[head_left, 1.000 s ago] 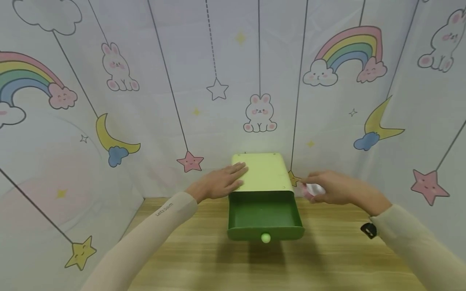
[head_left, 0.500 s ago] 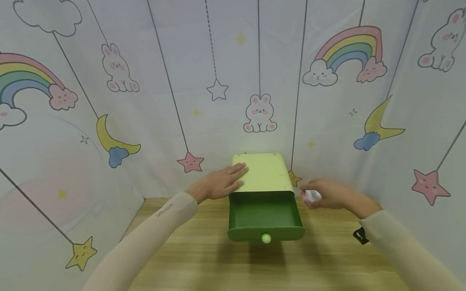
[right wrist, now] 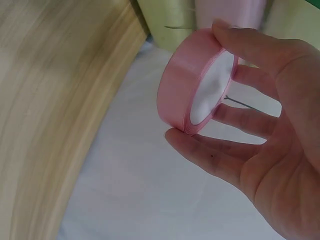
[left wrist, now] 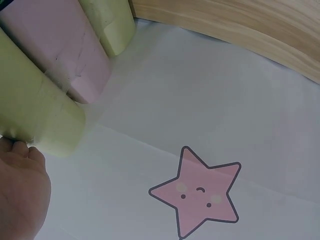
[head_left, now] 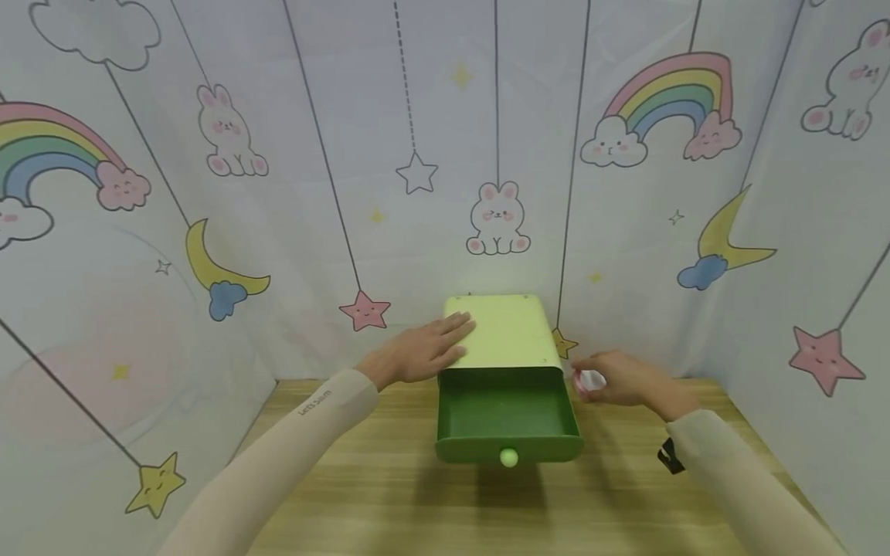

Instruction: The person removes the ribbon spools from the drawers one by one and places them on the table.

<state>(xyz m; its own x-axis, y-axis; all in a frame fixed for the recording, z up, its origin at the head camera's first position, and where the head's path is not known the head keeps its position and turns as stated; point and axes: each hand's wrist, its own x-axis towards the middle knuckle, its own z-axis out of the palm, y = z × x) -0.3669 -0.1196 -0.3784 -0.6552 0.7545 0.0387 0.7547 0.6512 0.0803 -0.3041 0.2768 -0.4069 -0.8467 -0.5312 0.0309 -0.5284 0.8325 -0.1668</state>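
Observation:
A small storage box (head_left: 511, 332) with a pale yellow-green top stands against the backdrop in the head view. Its green drawer (head_left: 507, 448) is pulled out at the front and has a round light-green knob (head_left: 509, 458). My left hand (head_left: 431, 347) rests with extended fingers on the left part of the box top. In the right wrist view, my right hand (right wrist: 280, 95) holds a roll of pink ribbon (right wrist: 182, 82) by its edges, between thumb and fingers. That roll is off the table, just right of the box. The inside of the drawer shows bare green.
Everything stands on a wood-grain table (head_left: 361, 494). A white cloth backdrop (head_left: 313, 193) printed with rabbits, stars and rainbows closes off the back and both sides. Pink and yellow-green tiers of the box's side (left wrist: 70, 50) show in the left wrist view.
My right hand has come slightly down and to the left with the ribbon roll, and its forearm has swung left. The left hand and the drawer stay in place.

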